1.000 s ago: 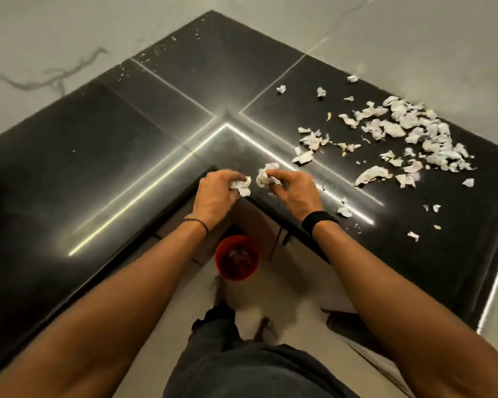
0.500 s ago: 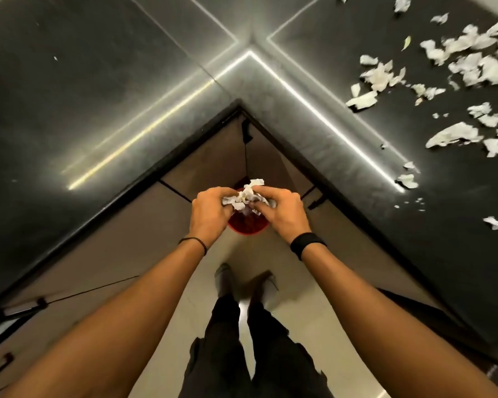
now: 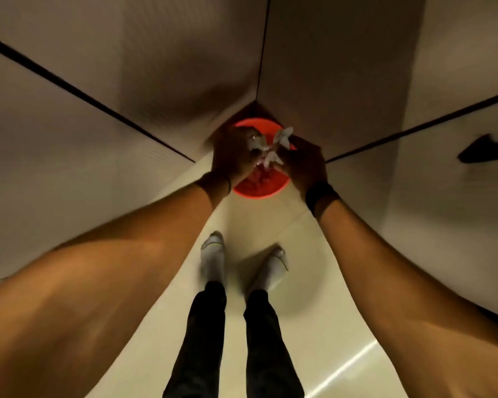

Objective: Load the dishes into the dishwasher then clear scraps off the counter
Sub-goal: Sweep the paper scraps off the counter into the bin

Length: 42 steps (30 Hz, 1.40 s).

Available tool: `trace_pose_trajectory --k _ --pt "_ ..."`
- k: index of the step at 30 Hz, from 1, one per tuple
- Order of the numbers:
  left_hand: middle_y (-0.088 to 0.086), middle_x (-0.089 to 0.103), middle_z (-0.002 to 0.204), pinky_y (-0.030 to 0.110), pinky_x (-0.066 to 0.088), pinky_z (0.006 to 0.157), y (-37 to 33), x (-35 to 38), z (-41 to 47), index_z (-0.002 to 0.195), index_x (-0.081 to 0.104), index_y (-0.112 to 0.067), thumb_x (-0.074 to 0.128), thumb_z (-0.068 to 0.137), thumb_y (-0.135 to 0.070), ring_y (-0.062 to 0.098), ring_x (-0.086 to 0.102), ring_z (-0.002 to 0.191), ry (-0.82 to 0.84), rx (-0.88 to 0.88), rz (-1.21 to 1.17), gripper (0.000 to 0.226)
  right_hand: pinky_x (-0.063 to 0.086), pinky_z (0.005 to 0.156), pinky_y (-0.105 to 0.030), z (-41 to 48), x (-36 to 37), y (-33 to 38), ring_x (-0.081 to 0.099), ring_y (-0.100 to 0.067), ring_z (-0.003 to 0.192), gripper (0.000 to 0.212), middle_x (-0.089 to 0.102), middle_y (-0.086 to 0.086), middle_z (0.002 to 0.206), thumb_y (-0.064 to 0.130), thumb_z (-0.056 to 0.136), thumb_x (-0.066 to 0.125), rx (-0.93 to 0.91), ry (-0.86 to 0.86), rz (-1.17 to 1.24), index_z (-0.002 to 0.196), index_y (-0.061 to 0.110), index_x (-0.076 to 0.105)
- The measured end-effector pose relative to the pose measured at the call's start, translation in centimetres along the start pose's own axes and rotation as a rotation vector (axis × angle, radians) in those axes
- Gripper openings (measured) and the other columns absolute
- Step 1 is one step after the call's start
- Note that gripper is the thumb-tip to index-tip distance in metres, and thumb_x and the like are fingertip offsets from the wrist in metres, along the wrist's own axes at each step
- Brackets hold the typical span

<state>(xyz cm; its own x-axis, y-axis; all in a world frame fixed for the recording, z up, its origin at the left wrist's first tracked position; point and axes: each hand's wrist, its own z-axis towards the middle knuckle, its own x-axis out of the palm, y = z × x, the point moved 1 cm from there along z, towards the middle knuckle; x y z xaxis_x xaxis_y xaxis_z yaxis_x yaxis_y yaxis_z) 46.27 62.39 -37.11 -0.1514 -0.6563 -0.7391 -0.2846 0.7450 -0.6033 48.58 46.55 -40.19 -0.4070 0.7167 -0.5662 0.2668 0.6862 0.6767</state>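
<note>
A red bin [image 3: 259,193] stands on the floor in the corner where two cabinet fronts meet. Both my hands are low, directly over its mouth. My left hand [image 3: 233,156] and my right hand [image 3: 306,162] face each other with white paper scraps [image 3: 268,147] between their fingers. The scraps stick out and some hang loose above the bin. The picture is blurred, so the exact grip is hard to read. The counter top is out of view.
Beige cabinet doors [image 3: 127,110] close in on the left and right, with a black handle [image 3: 483,149] on the right one. My feet in grey socks [image 3: 213,254] stand on the cream floor just behind the bin.
My hands came off the counter edge with the scraps and dropped down to the red bin. My view tilted from the counter to the floor.
</note>
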Motion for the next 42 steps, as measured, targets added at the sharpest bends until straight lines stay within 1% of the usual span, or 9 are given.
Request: trace_pose_trajectory --k 4,7,10,16,21,24,29,36,42 --pt "0.014 0.059 0.139 0.029 0.035 0.107 1.2 1.2 0.9 0.136 0.059 -0.007 0.074 0.088 -0.022 0.028 0.053 0.131 0.131 -0.049 -0.002 0.052 0.046 0.106 -0.043 0.8 0.4 -0.2 0.058 -0.029 0.124 0.05 0.062 -0.011 0.134 0.034 0.092 0.066 -0.117 0.112 -0.395 0.137 0.013 0.058" --pt "0.011 0.056 0.142 0.026 0.036 0.104 1.8 0.9 1.0 0.141 0.055 -0.012 0.072 0.09 -0.025 0.027 0.054 0.13 0.143 -0.064 0.004 0.055 0.043 0.109 -0.042 0.7 0.2 -0.3 0.054 -0.034 0.129 0.055 0.058 -0.017 0.137 0.018 0.088 0.073 -0.205 0.123 -0.599 0.137 0.001 0.054" --pt "0.012 0.056 0.142 0.036 0.043 0.106 1.8 0.0 0.5 0.141 0.055 -0.013 0.069 0.093 -0.025 0.029 0.057 0.127 0.134 -0.054 0.023 0.051 0.047 0.104 -0.045 -0.3 -0.3 0.7 0.059 -0.03 0.121 0.032 0.064 -0.012 0.13 0.017 0.097 0.059 -0.066 0.051 -0.279 0.128 0.01 0.063" --pt "0.009 0.062 0.136 0.044 0.051 0.099 -1.1 -5.8 -3.4 0.139 0.057 -0.018 0.071 0.091 -0.032 0.03 0.063 0.119 0.148 -0.068 0.01 0.052 0.043 0.107 -0.041 -6.5 -4.0 5.5 0.056 -0.031 0.124 0.036 0.061 -0.014 0.133 0.019 0.098 0.055 0.113 0.067 0.018 0.132 0.008 0.06" --pt "0.002 0.071 0.122 0.041 0.056 0.094 -8.1 -14.2 -8.4 0.128 0.064 -0.029 0.073 0.083 -0.042 0.024 0.067 0.111 0.127 -0.131 -0.05 0.047 0.054 0.093 -0.053 -13.1 -9.8 11.5 0.065 -0.029 0.108 0.044 0.069 -0.006 0.117 0.045 0.08 0.06 0.2 0.061 0.31 0.118 0.023 0.065" --pt "-0.002 0.07 0.125 0.037 0.055 0.097 -13.5 -19.2 -12.1 0.134 0.06 -0.027 0.072 0.087 -0.038 0.016 0.068 0.11 0.095 -0.041 -0.062 0.049 0.053 0.099 -0.047 -18.2 -14.4 17.5 0.062 -0.019 0.114 0.042 0.064 -0.004 0.127 0.034 0.096 0.062 0.167 0.055 0.371 0.135 0.02 0.057" --pt "-0.009 0.072 0.118 0.036 0.057 0.091 -20.2 -25.8 -17.5 0.138 0.056 -0.036 0.071 0.088 -0.042 0.005 0.07 0.096 -0.005 0.046 -0.087 0.053 0.062 0.078 -0.032 -24.8 -20.7 22.8 0.066 -0.013 0.106 0.042 0.066 -0.006 0.126 0.027 0.097 0.062 0.027 0.025 0.404 0.138 0.02 0.056" --pt "-0.015 0.073 0.111 0.032 0.056 0.091 -24.8 -29.4 -18.9 0.137 0.057 -0.039 0.072 0.088 -0.039 -0.002 0.069 0.089 -0.079 0.135 -0.073 0.051 0.058 0.089 -0.044 -28.3 -25.3 24.2 0.069 -0.009 0.097 0.041 0.07 0.004 0.115 0.033 0.092 0.067 -0.149 -0.037 0.337 0.132 0.03 0.059" --pt "-0.016 0.072 0.114 0.025 0.053 0.09 -28.1 -31.1 -15.2 0.137 0.057 -0.04 0.073 0.088 -0.038 -0.005 0.068 0.087 -0.08 0.23 -0.049 0.051 0.058 0.088 -0.04 -26.7 -28.5 25.4 0.069 -0.004 0.094 0.04 0.069 0.007 0.113 0.031 0.091 0.07 -0.205 -0.079 0.311 0.13 0.03 0.061"
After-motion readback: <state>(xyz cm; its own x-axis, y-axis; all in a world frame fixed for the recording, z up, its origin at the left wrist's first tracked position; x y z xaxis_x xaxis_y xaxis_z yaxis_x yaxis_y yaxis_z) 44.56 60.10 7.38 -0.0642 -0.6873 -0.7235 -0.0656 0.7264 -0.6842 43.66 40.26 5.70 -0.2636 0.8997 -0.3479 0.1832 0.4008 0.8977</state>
